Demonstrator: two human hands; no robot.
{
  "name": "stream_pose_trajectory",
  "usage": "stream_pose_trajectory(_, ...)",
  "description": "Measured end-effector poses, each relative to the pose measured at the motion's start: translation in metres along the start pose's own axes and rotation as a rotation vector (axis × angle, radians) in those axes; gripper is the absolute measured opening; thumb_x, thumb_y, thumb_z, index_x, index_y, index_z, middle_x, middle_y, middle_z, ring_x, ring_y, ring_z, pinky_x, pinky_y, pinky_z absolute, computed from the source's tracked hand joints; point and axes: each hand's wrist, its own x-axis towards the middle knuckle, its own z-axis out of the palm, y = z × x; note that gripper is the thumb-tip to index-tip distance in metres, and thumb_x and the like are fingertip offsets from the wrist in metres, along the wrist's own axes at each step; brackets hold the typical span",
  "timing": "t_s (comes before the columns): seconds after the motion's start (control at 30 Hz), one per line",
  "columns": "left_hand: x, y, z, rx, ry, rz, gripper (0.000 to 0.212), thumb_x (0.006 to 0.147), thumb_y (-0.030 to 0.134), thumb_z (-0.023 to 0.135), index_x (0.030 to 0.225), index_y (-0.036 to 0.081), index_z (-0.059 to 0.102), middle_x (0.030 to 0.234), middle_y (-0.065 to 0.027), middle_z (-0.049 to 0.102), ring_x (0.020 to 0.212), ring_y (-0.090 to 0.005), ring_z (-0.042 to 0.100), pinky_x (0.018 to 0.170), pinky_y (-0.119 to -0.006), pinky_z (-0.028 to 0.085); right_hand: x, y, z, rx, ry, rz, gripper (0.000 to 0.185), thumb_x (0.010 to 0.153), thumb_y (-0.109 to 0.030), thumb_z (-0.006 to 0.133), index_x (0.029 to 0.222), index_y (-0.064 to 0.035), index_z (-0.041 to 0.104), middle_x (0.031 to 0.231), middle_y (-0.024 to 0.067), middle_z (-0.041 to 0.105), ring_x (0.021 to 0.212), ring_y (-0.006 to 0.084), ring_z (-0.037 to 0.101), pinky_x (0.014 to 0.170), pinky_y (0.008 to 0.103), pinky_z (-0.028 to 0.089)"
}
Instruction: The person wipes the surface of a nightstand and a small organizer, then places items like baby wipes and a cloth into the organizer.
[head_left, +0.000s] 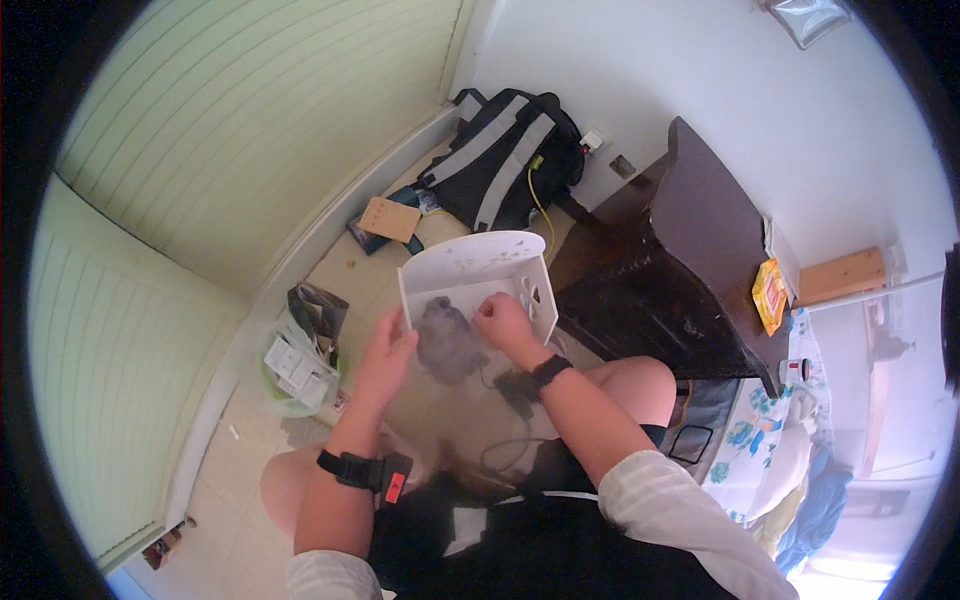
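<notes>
A white box (471, 255) with an arched panel, a leafy pattern and a cut-out side stands in front of me. My left hand (388, 346) grips its left wall, thumb towards the inside. My right hand (501, 319) is inside the box near the right wall, fingers curled; whether they pinch something small cannot be seen. Between the hands lies a grey soft-looking bundle (450, 341), blurred, partly within the box's outline. A dark object with a cord (517, 391) is below my right wrist, too hazy to identify.
A black and grey backpack (502, 161) leans in the corner, with a brown booklet (390, 219) beside it. At left is a green bin (281, 386) holding papers. A dark wooden cabinet (645, 300) stands to the right, carrying a yellow wipes packet (769, 296). A yellow cable (541, 201) hangs near the backpack.
</notes>
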Motion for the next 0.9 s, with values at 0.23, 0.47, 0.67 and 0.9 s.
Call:
stream_pose_trajectory(0.23,0.008,-0.019,-0.001,0.090,0.040,0.121,0.048,0.082,0.017,0.053,0.125,0.003,0.036,0.123,-0.0166,0.044,0.112,-0.0277,0.044,0.093,-0.036,0.035,0.003,-0.004,0.001,-0.126,-0.086,0.134,0.012,0.067,-0.012,0.057,0.072,-0.0024,0.063,0.083,0.0192,0.059,0.079,0.0346,0.059,0.069,0.0417,0.047)
stream_pose_trajectory(0.47,-0.003,0.000,0.004,0.170,0.050,0.089,0.049,0.080,0.017,0.055,0.124,0.003,0.038,0.122,-0.0156,0.046,0.111,-0.0262,0.045,0.088,-0.034,0.040,0.008,-0.015,0.018,-0.528,-0.092,0.054,0.016,0.073,-0.006,0.050,0.082,-0.0019,0.063,0.090,0.0165,0.060,0.082,0.0314,0.060,0.070,0.0380,0.050)
stream_pose_trajectory(0.67,-0.006,0.002,-0.002,0.208,0.047,0.101,0.051,0.080,0.018,0.056,0.125,0.003,0.037,0.123,-0.0155,0.045,0.111,-0.0260,0.044,0.085,-0.033,0.043,0.008,-0.030,0.015,-0.613,-0.147,0.087,0.018,0.077,-0.007,0.048,0.086,-0.0042,0.063,0.093,0.0137,0.060,0.085,0.0280,0.061,0.070,0.0355,0.050)
stream_pose_trajectory(0.9,-0.005,0.010,0.006,0.181,0.066,0.061,0.045,0.082,0.013,0.055,0.123,0.003,0.039,0.119,-0.0111,0.047,0.107,-0.0213,0.046,0.090,-0.032,0.037,0.010,-0.029,0.023,-0.657,-0.128,0.053,0.013,0.073,-0.010,0.055,0.080,-0.0054,0.065,0.089,0.0147,0.062,0.083,0.0279,0.061,0.069,0.0353,0.050)
